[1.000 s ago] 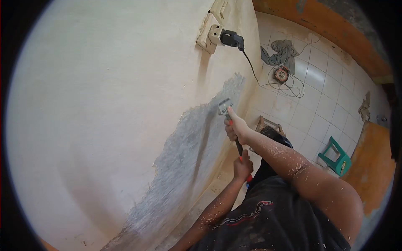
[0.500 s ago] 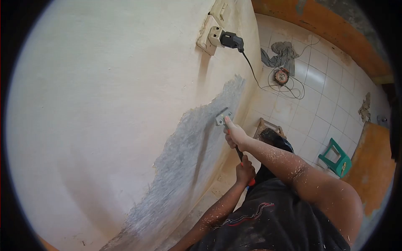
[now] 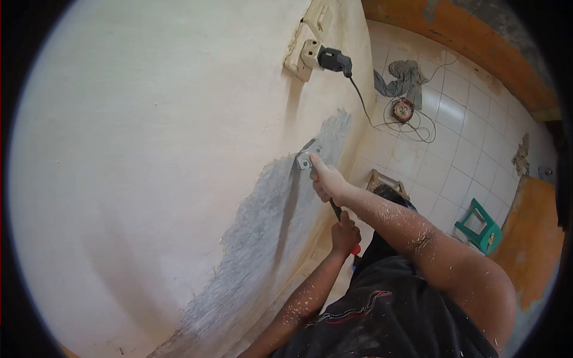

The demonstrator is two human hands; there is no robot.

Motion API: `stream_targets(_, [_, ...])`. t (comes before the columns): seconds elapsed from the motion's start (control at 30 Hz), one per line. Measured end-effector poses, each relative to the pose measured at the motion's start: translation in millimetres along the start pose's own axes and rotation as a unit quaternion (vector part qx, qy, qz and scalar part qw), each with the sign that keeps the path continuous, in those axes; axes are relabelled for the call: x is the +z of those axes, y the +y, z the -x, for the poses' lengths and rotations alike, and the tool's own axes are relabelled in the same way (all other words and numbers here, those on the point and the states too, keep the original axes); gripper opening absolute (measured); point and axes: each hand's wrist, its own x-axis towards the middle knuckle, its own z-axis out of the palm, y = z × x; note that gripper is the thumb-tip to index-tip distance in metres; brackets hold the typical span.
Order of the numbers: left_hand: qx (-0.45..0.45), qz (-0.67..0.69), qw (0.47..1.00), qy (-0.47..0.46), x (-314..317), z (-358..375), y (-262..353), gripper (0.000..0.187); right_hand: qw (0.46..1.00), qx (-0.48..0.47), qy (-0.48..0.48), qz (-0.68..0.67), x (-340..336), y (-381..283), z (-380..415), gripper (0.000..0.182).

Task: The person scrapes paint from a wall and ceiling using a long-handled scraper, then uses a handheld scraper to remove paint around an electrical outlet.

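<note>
A long-handled paint scraper [image 3: 305, 161] lies with its metal head against the wall [image 3: 149, 119], at the upper edge of a bare grey patch [image 3: 256, 224] where the pale paint is gone. My right hand [image 3: 329, 182] is wrapped round the handle just behind the head, its thumb pressed along the metal. Lower down, my left hand [image 3: 346, 236] closes round the handle near its red end. Pale flakes speckle both forearms.
Above the patch, a black plug [image 3: 335, 61] sits in a wall socket [image 3: 298, 59], its cord running to a round orange cord reel [image 3: 402, 110]. Nearby lie a grey cloth [image 3: 407, 76], a wooden stool [image 3: 382, 179] and a green plastic stool [image 3: 479, 227] on the tiled floor.
The scraper head has shifted left and slightly up across the wall, to the border of the paint. Both hands have moved with it, keeping their grip.
</note>
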Motion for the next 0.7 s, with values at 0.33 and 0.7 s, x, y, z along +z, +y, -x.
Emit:
stream_targets(0.33, [0.146, -0.109, 0.983, 0.014, 1.6, 0.5, -26.1, 0.038, 0.998, 0.009, 0.033, 0.046, -9.9, 18.0, 3.1, 0.053])
stream_targets(0.7, [0.09, -0.081, 0.992, -0.019, 2.5, -4.2, -16.8, 0.035, 0.997, 0.028, 0.06, 0.045, -14.3, 11.0, 9.1, 0.056])
